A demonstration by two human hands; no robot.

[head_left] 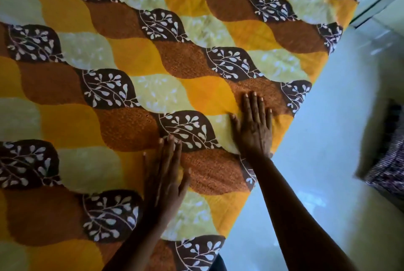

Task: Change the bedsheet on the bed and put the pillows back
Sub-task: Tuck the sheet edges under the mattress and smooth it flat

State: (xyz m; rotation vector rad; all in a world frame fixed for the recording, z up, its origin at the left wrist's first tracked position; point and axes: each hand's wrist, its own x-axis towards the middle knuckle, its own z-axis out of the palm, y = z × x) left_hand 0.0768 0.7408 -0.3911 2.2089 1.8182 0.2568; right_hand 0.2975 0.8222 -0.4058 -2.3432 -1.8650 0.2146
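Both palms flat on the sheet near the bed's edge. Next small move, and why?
Probably slide the right hand outward to the edge beside it, smoothing the cloth. It and the left hand both lie flat, fingers straight, on the bedsheet, and the cloth seems to pucker slightly by the right thumb. No pillows are in view.

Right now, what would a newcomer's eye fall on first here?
The sheet dominates: bold yellow, orange and brown leaf shapes fill the left and centre of the view. Both hands lie flat on it near its right edge, the left hand lower, the right hand higher and closer to the edge, fingers straight. To the right is pale floor, with a dark patterned cloth, blurred, at the far right.
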